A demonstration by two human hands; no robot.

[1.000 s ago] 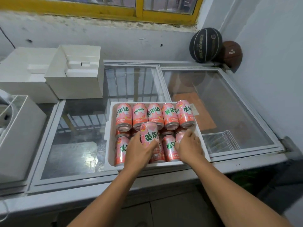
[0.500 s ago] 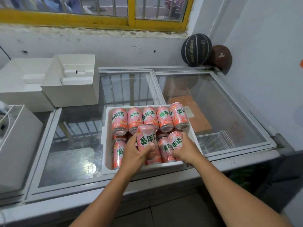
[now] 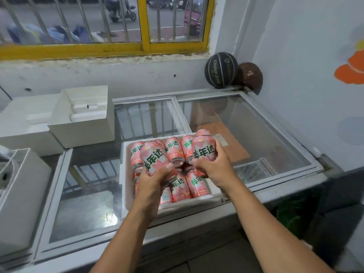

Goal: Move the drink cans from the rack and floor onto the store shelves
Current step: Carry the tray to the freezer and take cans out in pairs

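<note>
A white foam tray (image 3: 126, 194) lies on the glass lid of a chest freezer (image 3: 275, 138) and holds several pink drink cans (image 3: 174, 152) with green lettering, lying on their sides. My left hand (image 3: 155, 180) grips one pink can (image 3: 154, 157) raised above the tray's left half. My right hand (image 3: 214, 166) grips another pink can (image 3: 203, 152) lifted above the tray's right half. Both held cans tilt slightly and hide part of the cans beneath.
White foam boxes (image 3: 86, 117) sit on the freezer at the back left, another white box (image 3: 17, 194) at the near left. Two basketballs (image 3: 221, 70) rest in the back right corner against the wall. A barred yellow-framed window (image 3: 143, 24) is above.
Both hands have closed on a can each and lifted them up out of the tray. The camera has tilted upward, showing more of the window.
</note>
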